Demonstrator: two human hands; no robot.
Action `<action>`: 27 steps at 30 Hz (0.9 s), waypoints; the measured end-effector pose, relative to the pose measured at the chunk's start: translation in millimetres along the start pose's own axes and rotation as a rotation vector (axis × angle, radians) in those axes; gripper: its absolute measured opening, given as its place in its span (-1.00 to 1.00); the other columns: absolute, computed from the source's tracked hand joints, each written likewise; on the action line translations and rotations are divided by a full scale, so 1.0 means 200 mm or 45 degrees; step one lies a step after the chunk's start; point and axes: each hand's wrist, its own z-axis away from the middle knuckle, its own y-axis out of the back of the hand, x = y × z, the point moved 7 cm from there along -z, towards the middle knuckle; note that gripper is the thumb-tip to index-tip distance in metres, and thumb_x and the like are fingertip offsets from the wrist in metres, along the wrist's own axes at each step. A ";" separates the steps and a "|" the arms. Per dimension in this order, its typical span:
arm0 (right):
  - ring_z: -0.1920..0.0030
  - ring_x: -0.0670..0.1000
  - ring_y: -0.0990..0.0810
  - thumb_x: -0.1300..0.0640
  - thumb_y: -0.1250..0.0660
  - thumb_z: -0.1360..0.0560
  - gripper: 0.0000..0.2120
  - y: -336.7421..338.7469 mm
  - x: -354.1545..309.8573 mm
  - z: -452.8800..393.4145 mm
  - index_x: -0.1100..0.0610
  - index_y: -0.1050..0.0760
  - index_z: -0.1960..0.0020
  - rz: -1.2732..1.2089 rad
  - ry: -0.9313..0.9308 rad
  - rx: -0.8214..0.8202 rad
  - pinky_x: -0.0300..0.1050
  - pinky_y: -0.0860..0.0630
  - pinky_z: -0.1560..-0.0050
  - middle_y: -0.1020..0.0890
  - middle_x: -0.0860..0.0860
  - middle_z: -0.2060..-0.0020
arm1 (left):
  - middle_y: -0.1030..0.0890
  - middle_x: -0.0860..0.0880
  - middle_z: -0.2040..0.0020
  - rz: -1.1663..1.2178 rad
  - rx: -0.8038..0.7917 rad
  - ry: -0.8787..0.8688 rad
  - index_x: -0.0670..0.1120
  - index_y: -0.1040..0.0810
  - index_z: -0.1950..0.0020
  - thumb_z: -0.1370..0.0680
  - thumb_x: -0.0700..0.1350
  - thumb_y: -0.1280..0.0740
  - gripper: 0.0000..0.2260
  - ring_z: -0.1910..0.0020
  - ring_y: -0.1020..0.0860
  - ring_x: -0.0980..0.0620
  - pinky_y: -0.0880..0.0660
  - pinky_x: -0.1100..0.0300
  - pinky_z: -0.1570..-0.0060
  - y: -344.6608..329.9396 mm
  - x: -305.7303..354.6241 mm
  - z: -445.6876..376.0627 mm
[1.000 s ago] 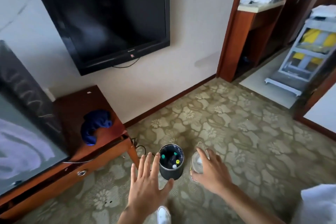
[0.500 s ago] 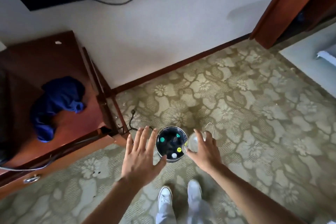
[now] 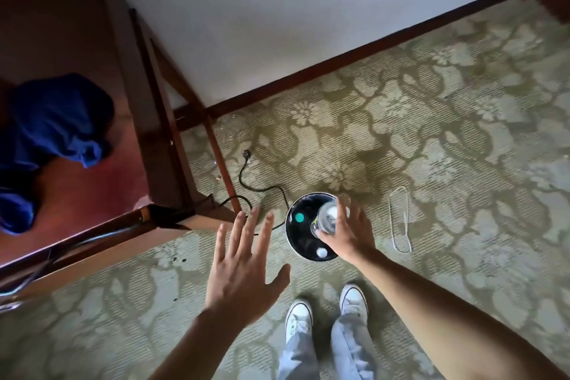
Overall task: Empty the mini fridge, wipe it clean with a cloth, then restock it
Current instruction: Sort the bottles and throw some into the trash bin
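Head view | right hand [image 3: 345, 230] grips clear plastic bottle [image 3: 326, 219] over round open-topped mini fridge [image 3: 294, 244] on carpet | left hand [image 3: 243, 259] open, empty | advice: lower bottle upright into free space beside teal cap [image 3: 299, 217].

Patterned carpet [image 3: 431, 120] under round bin [image 3: 291, 244], cord [image 3: 262, 188]

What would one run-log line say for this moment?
right hand: holds clear bottle over round black container | left hand: open, empty | blue cloth: on wooden cabinet
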 end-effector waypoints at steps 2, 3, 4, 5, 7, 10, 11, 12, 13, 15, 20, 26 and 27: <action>-0.53 0.27 -0.25 -0.38 -0.30 -0.46 -0.04 0.02 0.05 0.01 0.04 0.03 -0.64 -0.027 -0.060 0.039 0.17 -0.30 -0.49 -0.18 0.24 -0.57 | 0.00 -0.07 -0.70 0.005 0.001 0.008 0.02 0.09 -0.70 -0.54 0.39 -0.13 -0.14 -0.67 0.02 -0.12 -0.04 -0.24 -0.59 -0.01 0.00 0.01; -0.53 0.26 -0.25 -0.36 -0.28 -0.49 -0.08 0.04 0.07 0.04 0.05 0.02 -0.64 -0.036 -0.075 0.059 0.17 -0.28 -0.49 -0.18 0.24 -0.58 | -0.02 -0.08 -0.69 0.011 -0.010 0.011 0.01 0.08 -0.70 -0.54 0.39 -0.13 -0.14 -0.67 0.01 -0.12 -0.05 -0.25 -0.59 -0.01 0.00 0.02; -0.52 0.25 -0.26 -0.34 -0.27 -0.50 -0.10 0.06 0.10 0.07 0.05 0.00 -0.64 -0.035 -0.082 0.084 0.16 -0.28 -0.49 -0.20 0.24 -0.57 | -0.03 -0.08 -0.69 0.008 -0.013 0.013 0.01 0.08 -0.70 -0.54 0.39 -0.13 -0.14 -0.67 0.00 -0.13 -0.05 -0.25 -0.59 -0.01 -0.01 0.03; -0.51 0.25 -0.28 -0.32 -0.28 -0.50 -0.12 0.10 0.12 0.12 0.06 -0.02 -0.64 -0.019 -0.082 0.113 0.16 -0.29 -0.49 -0.23 0.23 -0.55 | -0.04 -0.09 -0.69 0.004 -0.010 0.011 0.01 0.07 -0.70 -0.54 0.39 -0.13 -0.14 -0.67 -0.01 -0.13 -0.07 -0.26 -0.59 0.01 0.00 0.05; -0.50 0.24 -0.30 -0.30 -0.28 -0.50 -0.14 0.20 0.14 0.21 0.09 -0.06 -0.63 0.023 -0.067 0.172 0.17 -0.29 -0.49 -0.28 0.22 -0.53 | -0.08 -0.11 -0.68 -0.006 -0.009 0.014 0.00 0.03 -0.70 -0.54 0.39 -0.13 -0.15 -0.66 -0.03 -0.14 -0.09 -0.26 -0.58 0.08 0.00 0.08; -0.44 0.20 -0.38 -0.32 -0.27 -0.48 -0.15 0.43 0.07 0.36 0.10 -0.14 -0.61 0.071 -0.018 0.265 0.17 -0.35 -0.45 -0.39 0.18 -0.46 | -0.12 -0.12 -0.67 -0.018 0.028 0.021 -0.02 -0.04 -0.70 -0.54 0.39 -0.15 -0.15 -0.66 -0.04 -0.13 -0.09 -0.27 -0.56 0.25 -0.04 0.14; -0.41 0.19 -0.41 -0.33 -0.25 -0.47 -0.16 0.52 0.01 0.42 0.10 -0.17 -0.59 0.087 0.014 0.308 0.16 -0.37 -0.43 -0.41 0.16 -0.44 | -0.12 -0.11 -0.67 -0.020 0.052 0.030 -0.02 -0.05 -0.69 -0.54 0.40 -0.16 -0.15 -0.67 -0.03 -0.13 -0.09 -0.27 -0.56 0.34 -0.05 0.17; -0.38 0.18 -0.43 -0.32 -0.22 -0.47 -0.19 0.62 -0.06 0.49 0.09 -0.20 -0.57 0.104 0.054 0.358 0.15 -0.39 -0.40 -0.43 0.15 -0.41 | -0.13 -0.11 -0.67 -0.021 0.084 0.042 -0.03 -0.07 -0.69 -0.54 0.39 -0.18 -0.16 -0.67 -0.03 -0.12 -0.09 -0.28 -0.56 0.44 -0.07 0.20; -0.34 0.17 -0.45 -0.32 -0.19 -0.46 -0.22 0.73 -0.15 0.56 0.09 -0.25 -0.55 0.104 0.102 0.409 0.14 -0.41 -0.37 -0.46 0.13 -0.38 | -0.15 -0.12 -0.67 -0.019 0.110 0.055 -0.03 -0.10 -0.69 -0.54 0.39 -0.19 -0.16 -0.67 -0.03 -0.13 -0.10 -0.28 -0.56 0.53 -0.09 0.23; -0.29 0.17 -0.46 -0.29 -0.19 -0.44 -0.27 0.92 -0.36 0.71 0.06 -0.32 -0.50 0.080 0.223 0.485 0.16 -0.42 -0.34 -0.48 0.11 -0.33 | -0.18 -0.12 -0.66 -0.010 0.160 0.093 -0.05 -0.16 -0.68 -0.53 0.39 -0.19 -0.17 -0.66 -0.06 -0.14 -0.11 -0.29 -0.56 0.72 -0.12 0.29; -0.45 0.26 -0.39 -0.26 -0.34 -0.43 -0.30 1.22 -0.93 1.17 0.03 -0.43 -0.49 0.115 0.577 0.597 0.32 -0.27 -0.45 -0.42 0.13 -0.46 | -0.25 -0.12 -0.64 0.033 0.318 0.189 -0.06 -0.28 -0.63 -0.51 0.39 -0.24 -0.19 -0.64 -0.14 -0.15 -0.14 -0.28 -0.54 1.17 -0.17 0.54; -0.46 0.31 -0.39 -0.19 -0.33 -0.31 -0.24 1.43 -1.40 1.67 0.05 -0.47 -0.47 0.080 0.866 0.688 0.41 -0.30 -0.42 -0.46 0.16 -0.44 | -0.31 -0.12 -0.61 0.077 0.545 0.374 -0.06 -0.32 -0.62 -0.45 0.37 -0.29 -0.16 -0.61 -0.24 -0.16 -0.20 -0.27 -0.49 1.52 -0.32 0.90; -0.45 0.31 -0.39 -0.18 -0.33 -0.30 -0.26 1.47 -1.45 1.73 0.04 -0.48 -0.46 0.068 0.884 0.695 0.41 -0.30 -0.42 -0.47 0.15 -0.44 | -0.30 -0.12 -0.62 0.051 0.572 0.422 -0.06 -0.29 -0.63 -0.44 0.37 -0.28 -0.15 -0.61 -0.24 -0.16 -0.18 -0.27 -0.50 1.56 -0.36 0.96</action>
